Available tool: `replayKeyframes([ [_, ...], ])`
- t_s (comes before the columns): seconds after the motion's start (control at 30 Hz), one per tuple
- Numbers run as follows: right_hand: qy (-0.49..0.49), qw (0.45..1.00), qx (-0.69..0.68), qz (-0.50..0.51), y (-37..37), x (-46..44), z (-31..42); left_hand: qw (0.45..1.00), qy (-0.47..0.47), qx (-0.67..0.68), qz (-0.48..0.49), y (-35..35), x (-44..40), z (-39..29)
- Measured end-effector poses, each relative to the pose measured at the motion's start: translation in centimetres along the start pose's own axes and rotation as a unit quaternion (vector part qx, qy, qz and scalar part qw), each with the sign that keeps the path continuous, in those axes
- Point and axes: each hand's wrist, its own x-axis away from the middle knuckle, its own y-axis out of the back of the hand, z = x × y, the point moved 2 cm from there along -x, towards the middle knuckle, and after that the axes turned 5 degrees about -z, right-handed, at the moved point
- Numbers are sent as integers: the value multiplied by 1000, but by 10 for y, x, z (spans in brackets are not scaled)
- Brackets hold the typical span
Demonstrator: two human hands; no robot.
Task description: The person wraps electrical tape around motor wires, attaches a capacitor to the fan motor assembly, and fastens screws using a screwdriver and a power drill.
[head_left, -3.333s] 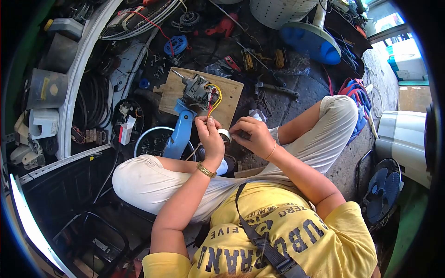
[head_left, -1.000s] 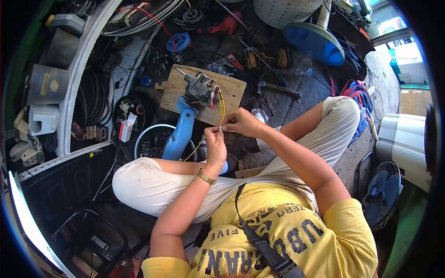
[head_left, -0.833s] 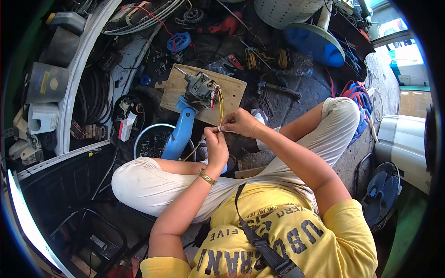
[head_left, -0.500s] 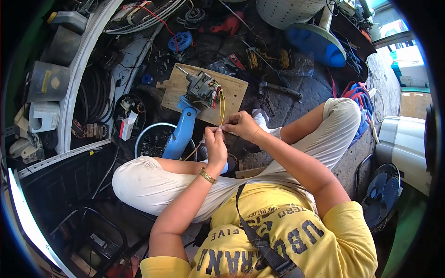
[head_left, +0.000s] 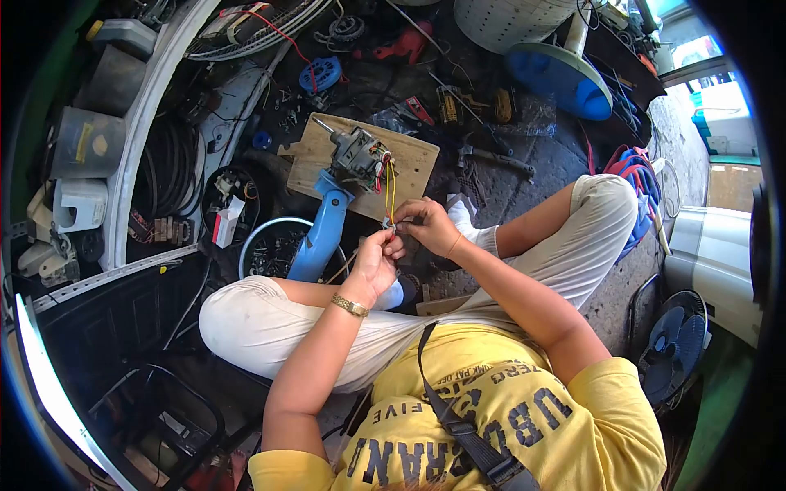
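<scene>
An electric fan motor (head_left: 358, 154) with a metal shaft lies on a wooden board (head_left: 409, 154), on top of a blue fan neck (head_left: 319, 237). Yellow wires (head_left: 391, 186) and a red one come off its right side and run down to my hands. My right hand (head_left: 423, 226) pinches the yellow wires near their lower ends. Just left of it, my left hand (head_left: 378, 258) has its thumb and fingers closed at the wire ends. A small pale piece shows between the fingertips, too small to name.
Left of the fan neck stands a round tub (head_left: 255, 252) of small parts. A hammer (head_left: 498, 159) lies right of the board. Beyond are a red power tool (head_left: 403, 42) and a blue round base (head_left: 565, 82). A dark fan (head_left: 676, 340) stands at right.
My left hand has shifted slightly down and left, and its wrist has turned. The right hand stays close to the same spot on the yellow wires.
</scene>
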Motion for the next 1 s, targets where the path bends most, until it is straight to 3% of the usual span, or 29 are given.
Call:
replayKeyframes([
  [0.23,-11,995,47,-89,14,-3,26,998,52,25,25,-11,6,6],
  [0.3,-11,991,90,-101,19,-3,31,996,-58,-65,-23,-10,5,8],
  [0.33,-8,990,79,-121,21,-2,32,996,-57,-67,-23,-3,0,12],
  [0.4,-4,988,68,-138,26,-6,45,957,-226,-180,-40,10,-10,14],
  [0.47,210,958,179,-82,29,-11,85,948,-242,-183,-92,-10,4,13],
  [0.5,208,958,180,-85,27,-11,90,937,-257,-188,-143,-16,9,13],
  [0.57,229,945,234,3,14,-11,97,924,-295,-200,-141,-21,6,15],
  [0.63,217,945,246,4,8,-12,101,906,-348,-189,-147,-24,6,15],
  [0.7,131,973,187,20,6,-13,102,911,-314,-224,-145,-16,10,12],
  [0.77,-10,992,-126,24,12,-10,87,915,-276,-258,-142,-9,13,11],
  [0.8,-31,984,-169,38,19,-8,84,923,-253,-261,-128,-11,18,9],
  [0.9,-11,977,-202,68,32,13,72,931,-227,-259,-122,-9,16,8],
  [0.97,-31,977,-197,78,40,27,67,957,-142,-240,-86,-9,13,6],
  [1.0,59,993,-67,75,43,31,63,962,-131,-225,-84,-13,14,1],
])
